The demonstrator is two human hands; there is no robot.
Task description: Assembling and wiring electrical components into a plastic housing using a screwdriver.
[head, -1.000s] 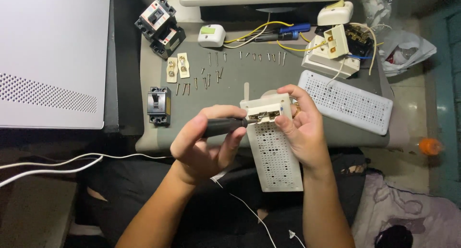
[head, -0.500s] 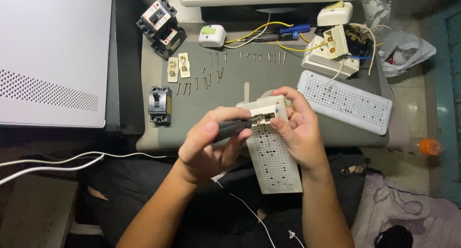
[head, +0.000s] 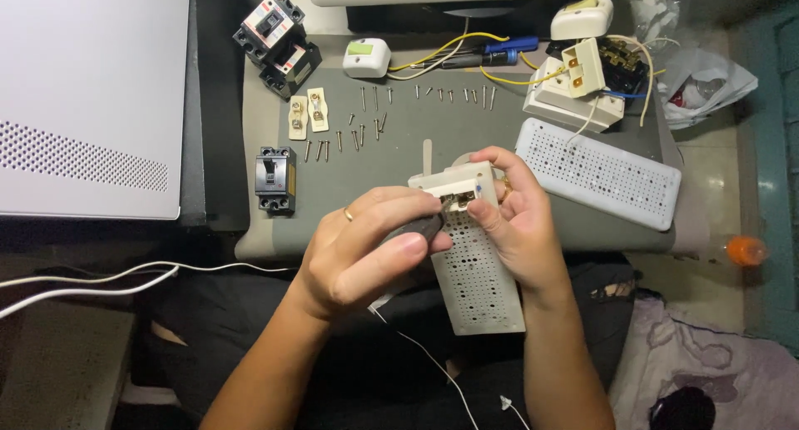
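The left hand point(head: 358, 255) is closed around the dark handle of a screwdriver point(head: 416, 228), with the thumb lying along the handle; the tip goes into a small white socket point(head: 454, 188). The right hand point(head: 516, 222) holds this socket from the right side, fingers bent around its top edge and thumb pressed near the opening in its front. The socket sits at the upper end of a white perforated board point(head: 478, 284), which reaches from the socket down toward the person's lap. Both hands are just in front of the near edge of the grey table point(head: 399, 147).

Taking the socket as the landmark: above it, on the table, small screws point(head: 366, 134) lie in loose rows. To the upper left of it are two beige contact plates point(head: 308, 114), and further up left a pair of black and white breakers point(head: 279, 43). Directly left of it stands one more black breaker point(head: 275, 178). To the right of it lies a second perforated board point(head: 599, 172), tilted. To the upper right is a white opened box point(head: 574, 93) with yellow and blue wires. Far left of the socket there is a big white case point(head: 91, 97), and white cables point(head: 83, 280) run under it. Far right, on the floor, sits an orange cap point(head: 745, 249)
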